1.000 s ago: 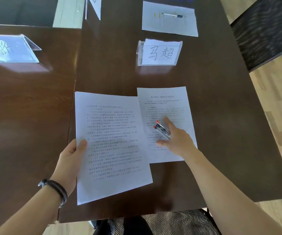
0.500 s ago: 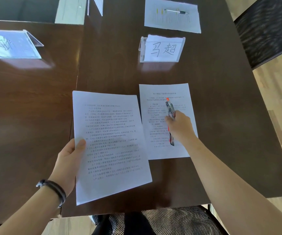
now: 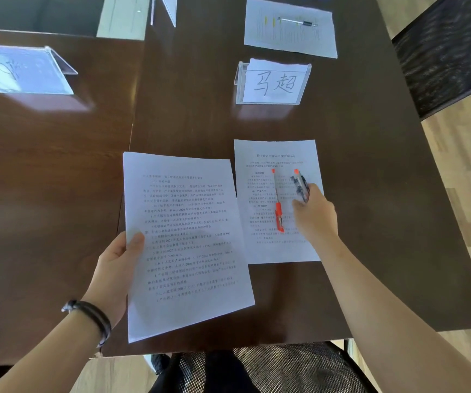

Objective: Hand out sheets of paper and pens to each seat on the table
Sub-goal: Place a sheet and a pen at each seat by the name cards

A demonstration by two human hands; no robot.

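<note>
White paper is making up everything I am handing out here, and the stack of sheets [image 3: 183, 239] my left hand [image 3: 118, 268] is gripping by its left edge, thumb on top, is hanging partly over the near edge of the dark wooden table [image 3: 370, 194]. I am judging that a loose grip there could let sheets slide apart or fall toward the chair [image 3: 285, 367] below. One printed sheet [image 3: 278, 199] is lying flat at this seat, just beside the stack and in front of the name card [image 3: 272, 83], and an orange pen [image 3: 277, 201] is resting on it, lengthwise and apart from my fingers. My right hand [image 3: 315, 215] is hovering over that sheet with its fingers curled round the spare pens [image 3: 301, 185], whose orange and dark ends are sticking out past the knuckles; I cannot tell how many it is holding. I am thinking the risks are these: the hand could brush the laid pen and set it rolling off the paper, or drag the sheet askew on the glossy table. The sheet is looking crisp, thin and uncreased, with dense printed text. Across the table a far sheet [image 3: 291, 26] is already carrying its own pen [image 3: 296, 22].
</note>
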